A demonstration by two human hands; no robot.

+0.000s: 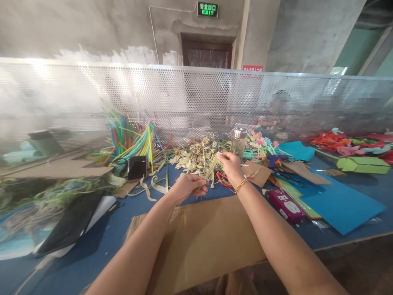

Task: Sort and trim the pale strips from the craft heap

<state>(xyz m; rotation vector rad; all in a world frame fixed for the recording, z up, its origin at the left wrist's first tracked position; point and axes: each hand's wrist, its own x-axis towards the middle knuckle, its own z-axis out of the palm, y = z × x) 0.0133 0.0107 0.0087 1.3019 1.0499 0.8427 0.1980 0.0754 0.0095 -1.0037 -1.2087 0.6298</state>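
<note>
My left hand (193, 185) and my right hand (229, 164) are both closed on a dried, pale green corn husk strip (212, 169). The left fingers pinch its lower end, and the right fingers grip its upper end. The strip slants between them, above the front of a heap of dried husks (192, 157). A gold bracelet (241, 185) circles my right wrist. Beneath my forearms a brown cardboard sheet (211, 237) lies over the table's front edge.
A clear bottle (238, 142) stands behind my right hand. Left are a phone (136, 168) and colourful pipe cleaners (132, 139). Right lie a purple power strip (286, 205) and blue sheets (340, 203). A perforated metal screen (172, 98) borders the back; people sit beyond it.
</note>
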